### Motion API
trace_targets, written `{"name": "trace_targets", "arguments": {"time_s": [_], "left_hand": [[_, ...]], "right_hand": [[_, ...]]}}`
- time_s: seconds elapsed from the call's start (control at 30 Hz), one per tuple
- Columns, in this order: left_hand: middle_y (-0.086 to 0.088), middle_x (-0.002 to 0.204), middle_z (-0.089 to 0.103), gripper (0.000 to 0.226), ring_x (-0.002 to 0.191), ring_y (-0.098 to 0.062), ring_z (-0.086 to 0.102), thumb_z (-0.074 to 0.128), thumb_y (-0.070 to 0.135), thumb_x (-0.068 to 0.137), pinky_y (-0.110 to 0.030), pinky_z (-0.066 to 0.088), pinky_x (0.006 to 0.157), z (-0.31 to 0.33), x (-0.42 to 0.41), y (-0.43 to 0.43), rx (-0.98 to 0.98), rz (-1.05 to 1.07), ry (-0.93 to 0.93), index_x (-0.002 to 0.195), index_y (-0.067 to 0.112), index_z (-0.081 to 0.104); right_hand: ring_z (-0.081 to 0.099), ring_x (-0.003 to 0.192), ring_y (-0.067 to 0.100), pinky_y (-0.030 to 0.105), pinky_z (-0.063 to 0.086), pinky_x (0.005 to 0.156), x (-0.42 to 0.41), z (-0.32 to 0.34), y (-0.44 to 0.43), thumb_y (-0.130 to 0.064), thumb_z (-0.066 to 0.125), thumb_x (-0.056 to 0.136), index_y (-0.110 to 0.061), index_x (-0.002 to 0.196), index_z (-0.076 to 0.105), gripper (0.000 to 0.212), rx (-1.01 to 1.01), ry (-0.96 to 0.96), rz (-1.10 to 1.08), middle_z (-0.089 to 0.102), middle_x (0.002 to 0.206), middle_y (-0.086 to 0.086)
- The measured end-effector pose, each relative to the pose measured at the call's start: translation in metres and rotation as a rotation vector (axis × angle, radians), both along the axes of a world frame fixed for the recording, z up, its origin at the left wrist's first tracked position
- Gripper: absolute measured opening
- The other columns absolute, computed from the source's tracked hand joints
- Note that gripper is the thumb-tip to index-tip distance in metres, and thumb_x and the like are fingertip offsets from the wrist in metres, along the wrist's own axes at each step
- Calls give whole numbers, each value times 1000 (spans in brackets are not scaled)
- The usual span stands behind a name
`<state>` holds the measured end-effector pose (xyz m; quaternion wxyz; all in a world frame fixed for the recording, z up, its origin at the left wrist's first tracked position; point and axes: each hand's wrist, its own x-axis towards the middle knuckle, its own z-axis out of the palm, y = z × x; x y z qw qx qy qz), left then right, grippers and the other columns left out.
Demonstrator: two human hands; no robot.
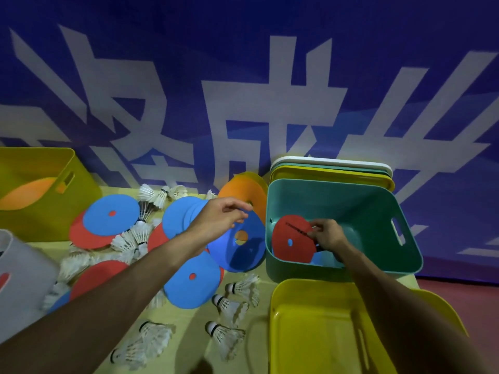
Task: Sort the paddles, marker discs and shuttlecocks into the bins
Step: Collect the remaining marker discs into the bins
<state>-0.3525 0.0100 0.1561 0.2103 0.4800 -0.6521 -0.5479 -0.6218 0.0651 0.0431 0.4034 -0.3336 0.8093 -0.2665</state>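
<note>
Table (189,333) is covered with a yellow-green cloth. Behind its far edge a blue banner (270,63) with large white characters is hung. Red floor (459,290) is seen past the right edge.

Teal bin (351,201) is set at the right side. A red marker disc (289,230) is held inside it, pinched at its rim by the right hand (328,234). Something blue is partly seen beneath the disc.

Left hand (221,218) is held over the middle of the table with its grip released and its fingers loosely curled, above a blue marker disc (243,252). Contact cannot be told.

An orange disc (240,194) is propped against the teal bin's left wall. Nested bins (332,168) are stacked just behind the teal bin. A yellow bin (310,333) is placed at the near right corner. Another yellow bin (40,222), with an orange disc inside, is placed at the far left, and a grey bin (24,279) is cut off by the left edge.

Blue and red discs are overlapped across the middle, with shuttlecocks (232,309) scattered among them and along the near edge.
</note>
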Motion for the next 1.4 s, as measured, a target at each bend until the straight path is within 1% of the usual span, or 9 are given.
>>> {"name": "trace_targets", "arguments": {"time_s": [0.1, 0.23, 0.33, 0.5, 0.63, 0.83, 1.1, 1.2, 1.4], "left_hand": [[4, 98, 70, 21, 95, -11, 66, 56, 9, 92, -21, 50, 79, 0, 2, 3, 22, -2, 5, 93, 25, 69], [2, 100, 70, 21, 96, -11, 66, 54, 8, 93, -20, 49, 79, 0, 1, 5, 35, -11, 11, 95, 24, 68], [2, 100, 70, 21, 95, -11, 67, 54, 9, 93, -21, 49, 78, 1, 0, 5, 41, -19, 18, 95, 25, 68], [0, 98, 71, 23, 92, -12, 68, 53, 8, 93, -23, 50, 80, 4, -2, 1, 33, -38, 26, 92, 27, 66], [-2, 98, 71, 19, 86, -11, 69, 54, 7, 93, -12, 48, 66, 5, 8, -7, 28, -55, 10, 95, 22, 67], [-4, 94, 71, 20, 81, -10, 69, 54, 4, 92, -11, 47, 65, 3, 34, -35, 39, -9, 28, 97, 15, 68], [-4, 93, 72, 22, 82, -14, 68, 51, 1, 91, -17, 48, 73, -11, 68, -77, 97, 7, 66, 96, 13, 69], [-4, 91, 72, 25, 83, -16, 68, 49, 1, 91, -24, 49, 79, -16, 82, -95, 112, 41, 82, 91, 17, 68], [-7, 87, 70, 27, 75, -15, 65, 46, -2, 90, -17, 50, 68, -28, 115, -129, 155, 141, 109, 88, 16, 67]], "right_hand": [[66, 87, 29, 46, 55, 85, 1, 0, -3, -10, 62, 89, -3, 126, 56, 37, 63, 18, 39, 68, 96, 13], [51, 125, 28, 33, 38, 104, 1, 7, -1, -20, 59, 91, -6, 139, 44, 52, 169, 251, 185, 53, 137, 14], [54, 122, 27, 30, 40, 100, 3, 15, 2, -16, 58, 91, -7, 132, 54, 42, 111, 292, 183, 59, 131, 12], [63, 96, 24, 40, 50, 94, 12, 32, 1, -12, 56, 90, -8, 113, 67, 26, -64, 270, 149, 68, 114, 11], [65, 100, 24, 42, 51, 93, 26, 51, -3, -11, 57, 90, -9, 110, 70, 23, -176, 314, 184, 71, 107, 9], [60, 83, 12, 25, 49, 80, 53, 76, -23, -14, 56, 93, -12, 110, 69, 22, -261, 424, 289, 71, 106, 4], [65, 82, 17, 29, 54, 79, 107, 94, -85, -13, 51, 93, -11, 111, 66, 24, -265, 432, 352, 72, 99, 7], [64, 98, 26, 32, 49, 86, 124, 90, -118, -14, 50, 93, -9, 120, 61, 29, -180, 529, 405, 68, 110, 11], [57, 112, 34, 42, 49, 93, 146, 66, -176, -7, 46, 87, -6, 126, 51, 39, 56, 792, 421, 60, 123, 18]]}}
